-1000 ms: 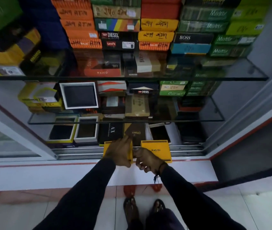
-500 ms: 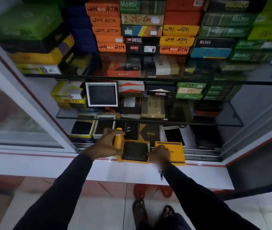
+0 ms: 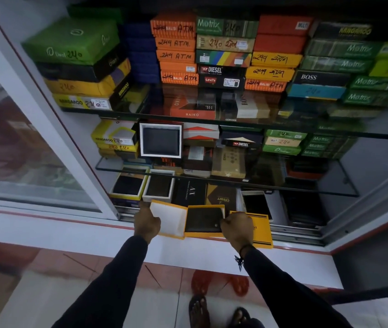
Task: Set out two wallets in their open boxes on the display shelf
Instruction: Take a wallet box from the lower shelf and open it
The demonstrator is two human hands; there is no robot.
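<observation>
A yellow wallet box (image 3: 202,235) lies open at the cabinet's front sill with a dark wallet (image 3: 203,220) inside. Its lid (image 3: 169,218), white inside, is turned up to the left, and my left hand (image 3: 146,223) grips that lid's left edge. My right hand (image 3: 236,229) holds the box's right side. Under and right of that hand lies a second yellow box (image 3: 262,229), closed. On the bottom shelf behind stand two open boxes with dark wallets, one yellow-rimmed (image 3: 129,185) and one white (image 3: 159,185).
Glass shelves (image 3: 235,179) above hold stacked wallet boxes and one white open box (image 3: 161,140) standing upright. A sliding glass door (image 3: 22,150) is at the left. A phone (image 3: 256,204) lies on the bottom shelf. My feet (image 3: 198,311) stand on the tiled floor below the white ledge (image 3: 188,252).
The yellow box's lid has come off to the left, showing the wallet inside; a second ago both hands covered the closed box. The camera has shifted closer and leftward.
</observation>
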